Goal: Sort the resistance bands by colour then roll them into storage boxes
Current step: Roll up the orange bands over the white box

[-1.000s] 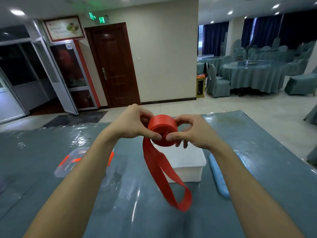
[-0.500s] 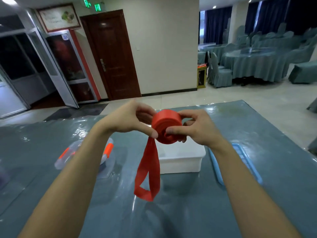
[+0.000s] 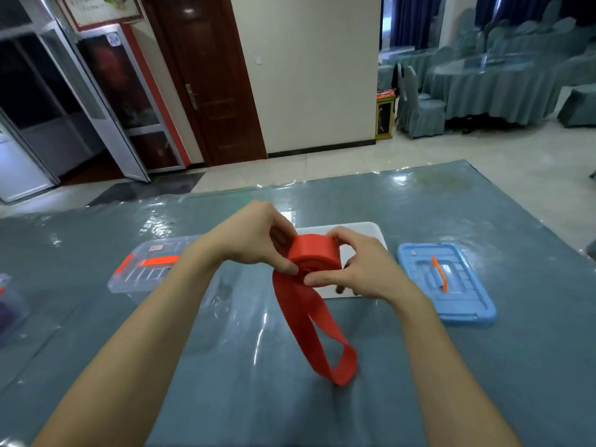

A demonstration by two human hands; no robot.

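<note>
A red resistance band (image 3: 314,257) is partly rolled into a thick coil held above the table. My left hand (image 3: 254,238) grips the coil from the left and my right hand (image 3: 361,267) pinches it from the right. The band's loose end hangs from the coil as a loop down to the table in front of me. A white storage box (image 3: 364,232) stands right behind the coil, mostly hidden by my hands.
A clear lid (image 3: 151,269) with orange clips lies to the left. A blue lid (image 3: 446,280) with an orange handle lies to the right. Part of another clear container (image 3: 9,304) shows at the far left edge. The table (image 3: 225,366) has a shiny grey cover.
The coil stays between both hands. The hanging loop has swung from left of centre to the right. The view has tilted down, so the blue lid and clear lid show more fully.
</note>
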